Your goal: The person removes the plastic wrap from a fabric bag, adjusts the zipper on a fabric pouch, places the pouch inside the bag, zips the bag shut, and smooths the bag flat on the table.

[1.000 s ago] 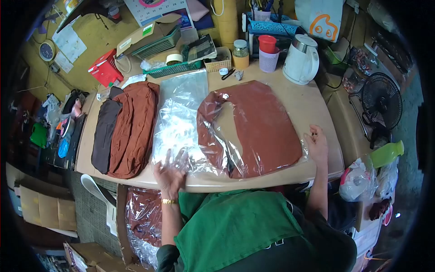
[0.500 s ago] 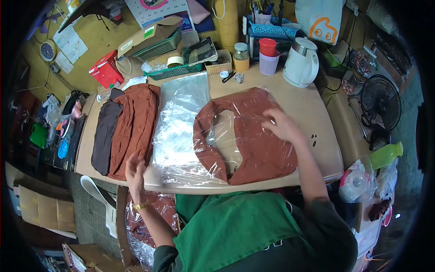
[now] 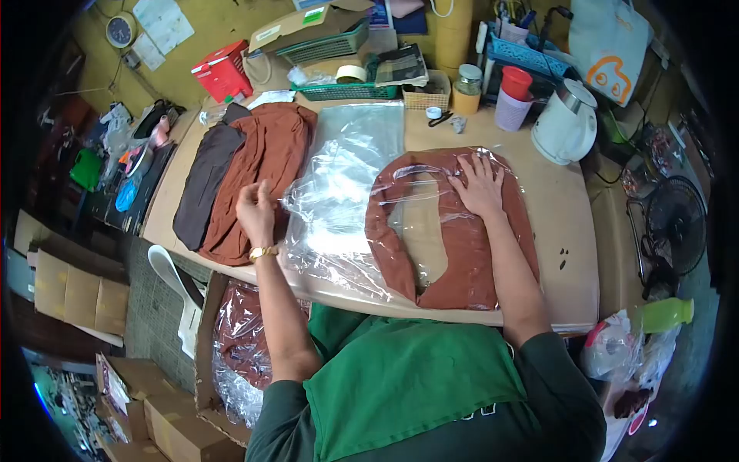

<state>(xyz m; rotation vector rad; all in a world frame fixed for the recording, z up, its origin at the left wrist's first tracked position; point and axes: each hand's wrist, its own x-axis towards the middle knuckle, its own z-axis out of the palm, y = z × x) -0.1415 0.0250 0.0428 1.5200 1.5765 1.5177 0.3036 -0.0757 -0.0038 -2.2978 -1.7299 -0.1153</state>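
My right hand [image 3: 479, 185] lies flat with spread fingers on a reddish-brown folded garment [image 3: 469, 262] inside a clear plastic bag. The garment curves around an opening where the tabletop shows through. My left hand [image 3: 256, 214] is raised over the table with its fingers drawn together; whether it holds anything is too small to tell. Close beside it is the crinkled edge of the bag's clear plastic [image 3: 315, 204]. Behind that hand lies a stack of reddish-brown garments [image 3: 265, 146] with a dark grey piece [image 3: 208, 185] along its left side. Flat clear plastic bags [image 3: 362, 127] lie between stack and garment.
Along the back stand a green basket [image 3: 346, 92], a jar [image 3: 466, 91], a red-lidded cup [image 3: 514, 100] and a white kettle [image 3: 566, 123]. Below the table's front edge, a cardboard box [image 3: 204, 362] holds plastic-wrapped brown garments [image 3: 246, 331]. A fan [image 3: 673, 223] stands at right.
My right hand has come down from above the garment and now presses flat on it. My left hand has moved forward from the table's front edge. The camera view has shifted.
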